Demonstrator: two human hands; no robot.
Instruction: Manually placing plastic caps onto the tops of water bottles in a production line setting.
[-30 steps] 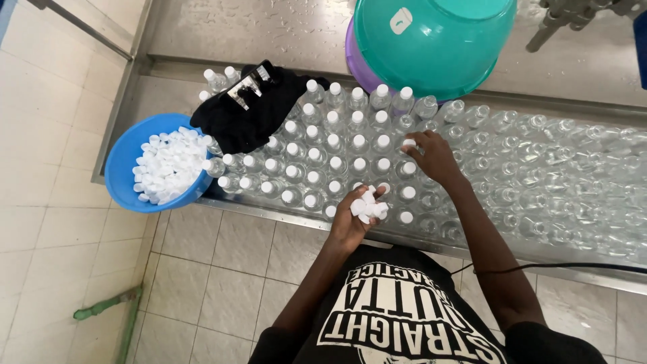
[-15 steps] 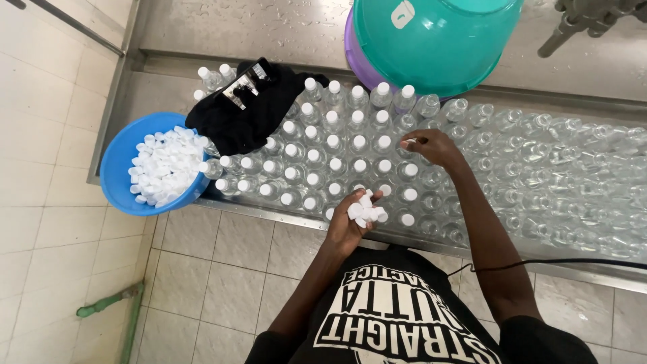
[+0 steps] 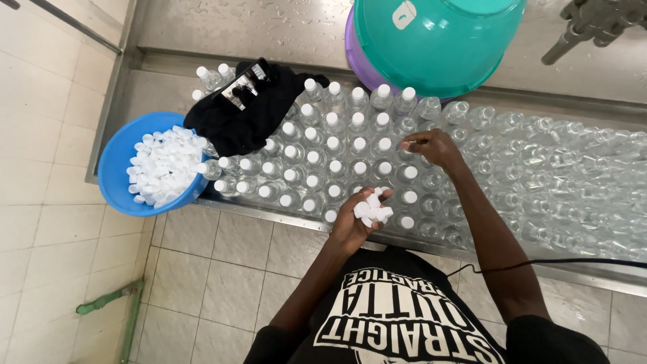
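Cupping a loose pile of white caps (image 3: 372, 210), the left hand (image 3: 354, 228) sat half-open just below the bottles (image 3: 350, 145). The right hand (image 3: 435, 146) pinched one cap over a bottle mouth. Caps looked light, stiff, kinda slippery, so probably best gripped by the rim.

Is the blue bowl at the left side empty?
No, the blue bowl holds a heap of white caps, and the left hand cups a few more.
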